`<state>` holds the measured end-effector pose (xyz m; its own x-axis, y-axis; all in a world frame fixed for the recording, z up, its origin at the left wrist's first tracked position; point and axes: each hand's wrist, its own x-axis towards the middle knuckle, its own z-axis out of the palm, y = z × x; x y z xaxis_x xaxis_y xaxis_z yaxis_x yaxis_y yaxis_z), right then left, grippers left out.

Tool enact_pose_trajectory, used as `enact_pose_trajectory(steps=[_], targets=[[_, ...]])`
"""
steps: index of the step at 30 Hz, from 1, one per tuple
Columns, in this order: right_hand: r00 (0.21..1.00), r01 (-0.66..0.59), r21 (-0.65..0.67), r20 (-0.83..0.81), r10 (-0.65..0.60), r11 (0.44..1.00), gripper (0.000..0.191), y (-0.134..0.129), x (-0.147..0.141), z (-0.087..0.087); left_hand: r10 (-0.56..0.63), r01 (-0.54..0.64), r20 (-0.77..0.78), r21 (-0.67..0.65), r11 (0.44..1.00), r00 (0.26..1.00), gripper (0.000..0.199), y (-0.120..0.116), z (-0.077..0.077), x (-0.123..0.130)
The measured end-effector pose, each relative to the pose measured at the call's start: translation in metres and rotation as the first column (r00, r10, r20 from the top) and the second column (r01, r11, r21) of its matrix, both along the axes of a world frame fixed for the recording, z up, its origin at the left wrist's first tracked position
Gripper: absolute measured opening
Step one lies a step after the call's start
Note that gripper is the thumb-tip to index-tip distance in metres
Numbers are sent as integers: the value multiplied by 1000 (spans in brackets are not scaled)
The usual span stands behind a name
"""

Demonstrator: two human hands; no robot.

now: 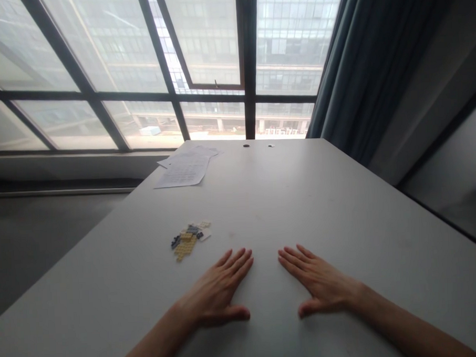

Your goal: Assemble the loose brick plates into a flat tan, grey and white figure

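My left hand (221,287) lies flat on the white table (262,198), palm down, with its thumb stretched to the right. Opposite it, my right hand (315,280) also rests flat, thumb pointing left. Both are open and hold nothing, with a strip of bare tabletop between them. Just beyond my left hand and to its left is a small pile of building bricks (186,249). Tan, dark grey and white pieces are heaped together there, several of them overlapping. Neither hand touches the pile.
Printed paper sheets (186,167) lie overlapping near the table's far left edge. A dark round spot (246,146) and a small white-and-dark one (271,145) show at the far edge. Behind are large windows (208,43); a blue-grey curtain (360,78) hangs at the right.
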<state>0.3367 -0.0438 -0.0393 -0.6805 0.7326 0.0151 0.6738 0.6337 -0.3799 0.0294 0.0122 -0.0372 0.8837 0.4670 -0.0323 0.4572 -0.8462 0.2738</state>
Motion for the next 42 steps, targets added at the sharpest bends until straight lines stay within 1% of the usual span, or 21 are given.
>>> enact_pose_trajectory(steps=[3,4,5,6,7,8,9,10,13,15,18,20,22,25,27,28,29,31,34,38,42], targets=[[997,64,59,-47,-61,996,73,0,1,-6,52,-60,82,99,993,995,76,13,-5,-12],[991,113,74,-84,-106,991,61,1,1,-9,116,-138,141,160,977,983,63,22,-7,-21],[979,169,80,-128,-158,982,50,2,1,-12,217,-264,212,230,937,953,52,33,-10,-32],[962,227,77,-172,-211,971,43,3,0,-15,331,-414,294,288,864,896,49,46,-13,-46],[944,276,68,-206,-258,959,39,6,-1,-17,450,-570,379,314,760,809,54,59,-16,-59],[929,314,59,-227,-293,948,40,9,-4,-20,547,-684,424,314,659,722,63,72,-20,-72],[918,341,55,-235,-320,938,46,14,-8,-21,620,-745,416,304,595,665,72,84,-22,-82],[913,356,57,-232,-335,933,55,21,-13,-22,666,-755,356,284,591,655,77,93,-25,-89],[930,340,74,-177,-324,937,84,47,-38,-23,648,-664,151,223,713,746,74,108,-29,-85],[950,295,88,-130,-283,951,95,67,-58,-22,580,-590,109,198,783,807,70,108,-29,-61],[963,267,111,-65,-261,957,102,92,-81,-22,438,-456,136,160,876,889,62,99,-27,-9],[963,271,116,-39,-268,956,105,100,-86,-23,326,-349,173,122,929,929,55,93,-25,24],[954,299,122,-22,-298,946,105,102,-84,-25,262,-289,251,75,955,932,51,89,-22,47],[932,359,124,2,-362,925,101,100,-73,-29,313,-341,419,-10,940,852,40,90,-18,54],[925,376,123,13,-380,918,101,100,-67,-30,397,-422,500,-68,904,770,39,92,-17,42],[925,376,125,14,-380,918,102,100,-65,-30,421,-449,512,-75,890,749,38,93,-17,33],[928,368,128,13,-373,921,103,102,-64,-30,423,-456,497,-59,888,758,39,92,-17,23],[942,330,137,13,-335,934,107,107,-64,-29,374,-415,411,10,910,831,44,90,-19,5],[971,235,153,12,-239,960,106,119,-67,-26,331,-384,326,110,917,885,50,86,-23,-8],[982,189,178,-14,-189,966,86,134,-70,-22,342,-410,328,166,897,881,40,85,-24,-1],[976,217,188,-60,-210,958,67,141,-70,-21,409,-507,359,240,828,839,36,84,-19,10]])
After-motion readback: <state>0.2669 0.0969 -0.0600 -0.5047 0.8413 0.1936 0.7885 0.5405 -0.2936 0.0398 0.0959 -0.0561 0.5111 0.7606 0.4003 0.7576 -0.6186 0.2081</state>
